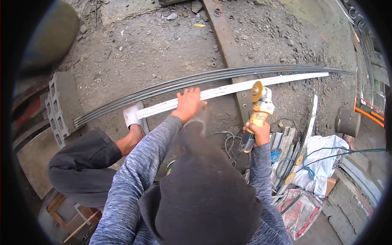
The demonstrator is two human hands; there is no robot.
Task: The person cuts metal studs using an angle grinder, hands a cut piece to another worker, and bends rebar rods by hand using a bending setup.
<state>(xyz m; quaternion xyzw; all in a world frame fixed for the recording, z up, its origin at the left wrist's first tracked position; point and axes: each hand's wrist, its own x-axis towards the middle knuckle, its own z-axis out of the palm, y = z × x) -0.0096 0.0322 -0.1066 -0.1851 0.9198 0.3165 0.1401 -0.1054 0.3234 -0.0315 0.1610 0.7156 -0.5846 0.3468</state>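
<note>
My left hand (188,103) presses down on a long white-painted metal bar (228,88) that lies across the dirt ground. My right hand (258,131) grips the handle of an angle grinder (259,107); its round disc (256,90) stands on edge right at the white bar. Behind the bar runs a bundle of dark steel rods (196,80), resting on a grey concrete block (62,104) at the left. My foot in a white sandal (133,116) stands on the bar's left end.
A rusty flat steel beam (225,36) with bolt holes runs away under the rods. Metal offcuts, spare discs and a white cloth (322,163) lie at the right, with cables, a red-printed bag (300,210) and a wooden stool (69,218) low left.
</note>
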